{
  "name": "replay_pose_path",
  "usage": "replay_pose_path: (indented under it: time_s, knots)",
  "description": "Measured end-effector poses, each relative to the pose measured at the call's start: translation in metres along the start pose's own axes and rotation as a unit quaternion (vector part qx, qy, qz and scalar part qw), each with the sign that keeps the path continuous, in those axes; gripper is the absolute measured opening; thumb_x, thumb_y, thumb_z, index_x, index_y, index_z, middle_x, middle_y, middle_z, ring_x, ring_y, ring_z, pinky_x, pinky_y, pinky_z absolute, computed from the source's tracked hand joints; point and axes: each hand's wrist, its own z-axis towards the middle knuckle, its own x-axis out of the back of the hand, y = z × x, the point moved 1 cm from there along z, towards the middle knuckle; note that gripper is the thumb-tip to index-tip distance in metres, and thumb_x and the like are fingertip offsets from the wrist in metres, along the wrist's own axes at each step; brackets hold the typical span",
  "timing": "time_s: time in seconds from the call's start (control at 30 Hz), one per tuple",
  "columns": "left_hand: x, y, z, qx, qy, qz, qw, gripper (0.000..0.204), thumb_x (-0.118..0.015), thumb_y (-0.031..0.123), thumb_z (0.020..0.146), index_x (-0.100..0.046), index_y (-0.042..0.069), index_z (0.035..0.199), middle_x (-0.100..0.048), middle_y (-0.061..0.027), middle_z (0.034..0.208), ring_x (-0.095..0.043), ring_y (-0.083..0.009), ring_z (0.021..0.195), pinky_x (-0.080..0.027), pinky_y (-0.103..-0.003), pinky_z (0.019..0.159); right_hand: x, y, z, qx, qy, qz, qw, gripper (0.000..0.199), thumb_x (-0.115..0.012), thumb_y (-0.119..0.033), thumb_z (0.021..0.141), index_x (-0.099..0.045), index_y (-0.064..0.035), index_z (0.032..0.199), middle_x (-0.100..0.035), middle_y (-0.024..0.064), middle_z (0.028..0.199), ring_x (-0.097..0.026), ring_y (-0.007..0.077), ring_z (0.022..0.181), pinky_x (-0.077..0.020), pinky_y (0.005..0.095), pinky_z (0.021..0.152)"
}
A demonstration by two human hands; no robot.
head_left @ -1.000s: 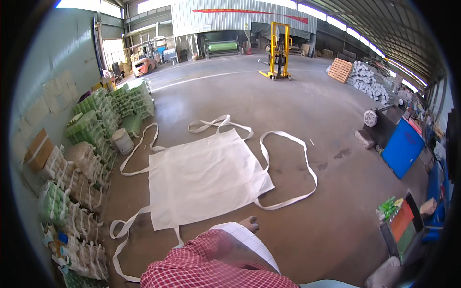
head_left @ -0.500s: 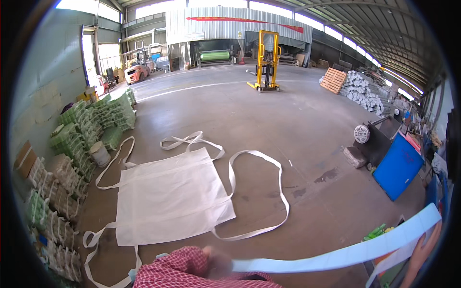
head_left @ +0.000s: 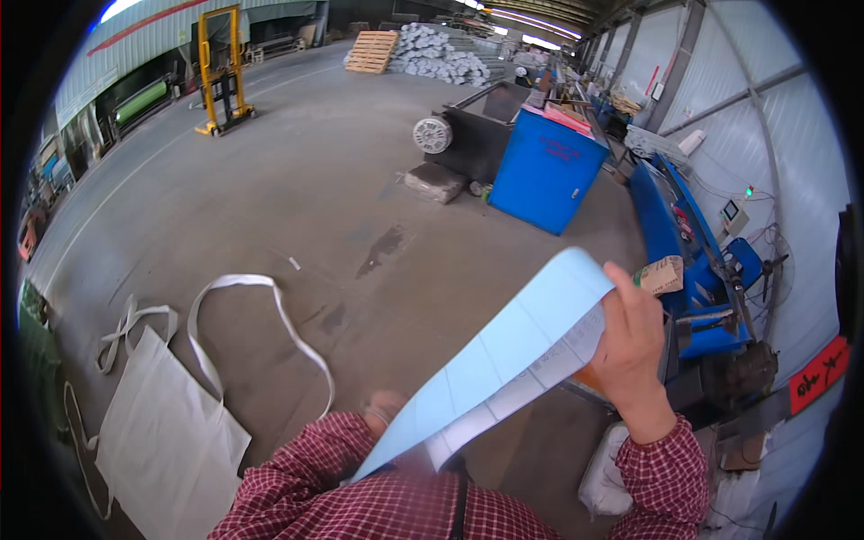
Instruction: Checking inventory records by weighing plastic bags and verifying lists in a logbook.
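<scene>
Label strip (head_left: 504, 355), pale blue and sectioned, ran from my right hand (head_left: 630, 346) down to my left hand (head_left: 382, 414). I noted right fingers (head_left: 625, 301) clamped together over its upper end, thumb behind. Left hand was blurred; I could not tell its grip, though the strip's lower end passed just beside those fingers. White bulk bag (head_left: 166, 445) with loop straps (head_left: 256, 310) lay flat on concrete floor (head_left: 297, 180), left of the left fingers. Blue bin (head_left: 544, 180) stood well beyond the right fingers.
</scene>
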Motion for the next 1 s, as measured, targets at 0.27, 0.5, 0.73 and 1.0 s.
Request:
replay_pose_path:
  time_s: [0.27,0.5,0.73,1.0]
  knots:
    - [0.099,0.21,0.077,-0.12,0.336,0.15,0.922,0.034,-0.057,0.032,0.078,-0.063,0.008,0.101,-0.064,-0.0114,0.098,-0.061,-0.0275,0.092,-0.049,-0.038,0.08,-0.167,0.188,0.031,0.102,-0.087,-0.042,0.99,0.028,-0.056,-0.005,0.065,-0.058,-0.0061,0.093,-0.053,0.0064,0.107,-0.051,0.0203,0.081,-0.0392,0.0354,0.072]
    - [0.117,0.182,0.305,-0.105,-0.255,0.144,0.95,0.038,-0.057,0.03,0.077,-0.059,0.008,0.107,-0.061,-0.0143,0.105,-0.057,-0.0299,0.099,-0.047,-0.039,0.081,-0.413,0.05,0.077,0.294,-0.019,0.16,0.942,0.032,-0.052,-0.014,0.075,-0.057,-0.0018,0.105,-0.052,0.0117,0.114,-0.047,0.0256,0.109,-0.031,0.0447,0.098]
    - [0.174,0.141,0.495,-0.094,-0.118,0.017,0.988,0.031,-0.056,0.026,0.076,-0.06,0.008,0.101,-0.062,-0.0139,0.096,-0.059,-0.0311,0.091,-0.048,-0.039,0.077,-0.551,0.228,0.005,0.164,-0.298,0.343,0.876,0.032,-0.053,-0.009,0.072,-0.062,-0.0127,0.102,-0.05,0.0157,0.119,-0.048,0.0336,0.106,-0.0382,0.0454,0.087]
    - [0.3,0.114,0.661,-0.037,0.012,-0.11,0.993,0.037,-0.053,0.029,0.076,-0.06,0.012,0.108,-0.063,-0.0132,0.102,-0.06,-0.0296,0.094,-0.047,-0.04,0.081,-0.634,0.554,-0.194,-0.206,-0.471,0.299,0.804,0.029,-0.052,-0.01,0.08,-0.055,0.001,0.108,-0.053,0.0222,0.108,-0.05,0.0363,0.1,-0.0402,0.0414,0.089]
